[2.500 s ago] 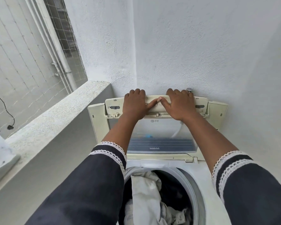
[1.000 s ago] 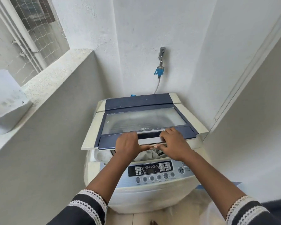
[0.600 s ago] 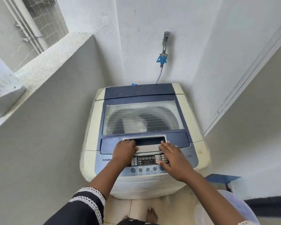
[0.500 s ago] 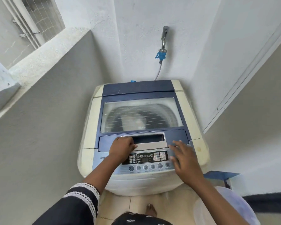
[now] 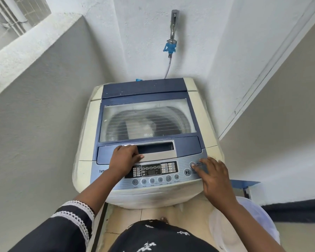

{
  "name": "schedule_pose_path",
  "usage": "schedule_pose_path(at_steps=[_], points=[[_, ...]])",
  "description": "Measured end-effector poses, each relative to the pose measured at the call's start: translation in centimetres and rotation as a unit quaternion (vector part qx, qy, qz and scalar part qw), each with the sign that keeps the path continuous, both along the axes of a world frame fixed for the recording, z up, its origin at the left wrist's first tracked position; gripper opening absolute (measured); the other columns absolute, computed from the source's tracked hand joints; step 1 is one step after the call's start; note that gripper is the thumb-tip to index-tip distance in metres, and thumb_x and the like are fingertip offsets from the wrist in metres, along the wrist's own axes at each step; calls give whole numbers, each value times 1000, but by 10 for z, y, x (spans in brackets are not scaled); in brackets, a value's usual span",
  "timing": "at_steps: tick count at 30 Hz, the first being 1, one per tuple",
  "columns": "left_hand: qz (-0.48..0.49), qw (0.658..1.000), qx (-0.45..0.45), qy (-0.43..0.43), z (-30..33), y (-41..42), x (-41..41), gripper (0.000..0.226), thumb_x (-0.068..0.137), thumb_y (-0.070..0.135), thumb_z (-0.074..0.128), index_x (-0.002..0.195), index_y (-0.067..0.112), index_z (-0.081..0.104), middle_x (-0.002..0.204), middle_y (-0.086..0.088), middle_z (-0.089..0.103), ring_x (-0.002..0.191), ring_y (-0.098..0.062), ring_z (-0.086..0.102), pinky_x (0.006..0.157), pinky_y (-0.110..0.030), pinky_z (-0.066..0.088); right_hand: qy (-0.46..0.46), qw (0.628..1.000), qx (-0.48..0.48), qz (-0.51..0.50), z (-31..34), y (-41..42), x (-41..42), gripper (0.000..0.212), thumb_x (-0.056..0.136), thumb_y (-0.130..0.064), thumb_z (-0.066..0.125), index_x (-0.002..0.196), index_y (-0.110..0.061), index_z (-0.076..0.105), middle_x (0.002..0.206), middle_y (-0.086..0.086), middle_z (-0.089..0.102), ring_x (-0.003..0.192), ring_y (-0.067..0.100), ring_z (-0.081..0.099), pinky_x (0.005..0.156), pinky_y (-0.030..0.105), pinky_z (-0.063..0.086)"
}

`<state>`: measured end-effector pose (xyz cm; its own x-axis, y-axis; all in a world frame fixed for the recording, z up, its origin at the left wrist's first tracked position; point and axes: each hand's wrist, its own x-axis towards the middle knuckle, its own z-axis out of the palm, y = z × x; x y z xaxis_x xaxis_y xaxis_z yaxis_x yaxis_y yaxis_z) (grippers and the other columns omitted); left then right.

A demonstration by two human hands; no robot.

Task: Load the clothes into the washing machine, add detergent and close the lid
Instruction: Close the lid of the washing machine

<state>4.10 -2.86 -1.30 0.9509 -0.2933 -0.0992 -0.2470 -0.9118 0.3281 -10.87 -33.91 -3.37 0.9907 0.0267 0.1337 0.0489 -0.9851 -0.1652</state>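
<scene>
The washing machine at the centre of the frame has a smooth cream plastic body, yellowed and scuffed, and its lid is glossy dark blue plastic around a hazy clear window. The control panel below it looks satin silver-blue with smooth round buttons. The walls in the upper frame are rough, matt white plaster. The tap at top centre is shiny metal with a blue plastic connector. The sleeve at lower left is dark matt cloth edged with white lace
</scene>
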Motion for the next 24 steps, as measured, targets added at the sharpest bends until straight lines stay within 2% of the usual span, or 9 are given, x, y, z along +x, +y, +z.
schedule_pose_path(at_steps=[3, 7, 11, 16, 19, 24], points=[[-4, 1000, 6, -5, 0, -1, 0, 27, 92, 48, 60, 81, 24, 55, 82, 7, 62, 76, -15, 48, 87, -33, 37, -8, 1000, 2, -8, -2, 2, 2, 54, 83, -16, 33, 124, -22, 69, 128, 9, 60, 127, 35, 44, 108, 51, 26], [-13, 1000, 15, -12, -3, 0, 2, 27, 93, 47, 60, 81, 24, 53, 78, 10, 55, 74, -14, 46, 91, -35, 39, -13, 999, 11, -39, -1, 14, 7, 53, 77, -12, 34, 115, -19, 72, 123, 8, 61, 124, 33, 46, 107, 49, 26], [-22, 999, 21, -27, -7, 1, 1, 27, 93, 47, 59, 82, 23, 54, 80, 8, 60, 76, -16, 51, 93, -35, 39, -16, 998, 20, -61, 4, 25, 16, 48, 80, -15, 29, 101, -17, 72, 121, 7, 60, 122, 32, 49, 107, 51, 27], [-31, 998, -3, -48, -13, 5, 0, 28, 92, 46, 61, 83, 20, 57, 79, 7, 62, 76, -18, 53, 95, -36, 37, -19, 999, -5, -44, -1, 23, 15, 48, 80, -13, 28, 101, -17, 70, 128, 9, 59, 125, 34, 52, 109, 54, 24], [-23, 997, -31, -60, -21, 6, -3, 28, 92, 46, 60, 82, 20, 57, 79, 8, 62, 78, -18, 54, 97, -37, 37, -22, 998, 16, -57, 0, 19, 19, 47, 81, -19, 28, 99, -21, 72, 128, 7, 60, 125, 33, 52, 110, 53, 21], [-16, 993, -83, -84, -34, 6, -11, 41, 94, 56, 39, 87, 21, 60, 85, 8, 61, 82, -19, 54, 101, -45, 37, -31, 999, 17, -28, 4, 11, 16, 46, 78, -19, 33, 102, -25, 72, 111, -4, 66, 118, 27, 55, 110, 53, 21]])
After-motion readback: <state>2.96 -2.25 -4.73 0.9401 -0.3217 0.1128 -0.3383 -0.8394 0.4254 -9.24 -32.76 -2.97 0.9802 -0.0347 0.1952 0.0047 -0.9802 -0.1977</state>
